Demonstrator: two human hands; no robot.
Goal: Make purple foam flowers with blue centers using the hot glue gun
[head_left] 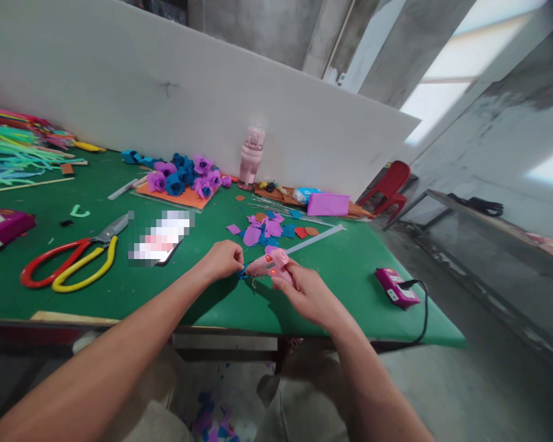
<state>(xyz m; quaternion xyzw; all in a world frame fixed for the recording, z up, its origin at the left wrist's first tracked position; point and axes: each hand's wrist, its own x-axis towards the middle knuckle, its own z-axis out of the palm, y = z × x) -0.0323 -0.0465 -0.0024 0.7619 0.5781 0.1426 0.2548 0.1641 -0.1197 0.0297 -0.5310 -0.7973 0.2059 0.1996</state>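
My right hand (304, 288) is wrapped round a pink hot glue gun (267, 264), with a long clear glue stick (316, 239) jutting from its back. A small red light shows on its side. Its nozzle points left, against a small blue piece (242, 272) pinched in the fingers of my left hand (223, 261); fingers partly hide that piece. Just beyond the gun lies a loose pile of purple, blue and red cut petals (262, 228).
Red-and-yellow-handled scissors (80, 258) and a phone (161, 239) lie left. Purple and blue flowers (184, 175) rest on orange sheets behind, near a pink bottle (251, 156). A purple power socket (396, 288) with a black cable sits right. A white board (203, 92) bounds the green table (350, 264).
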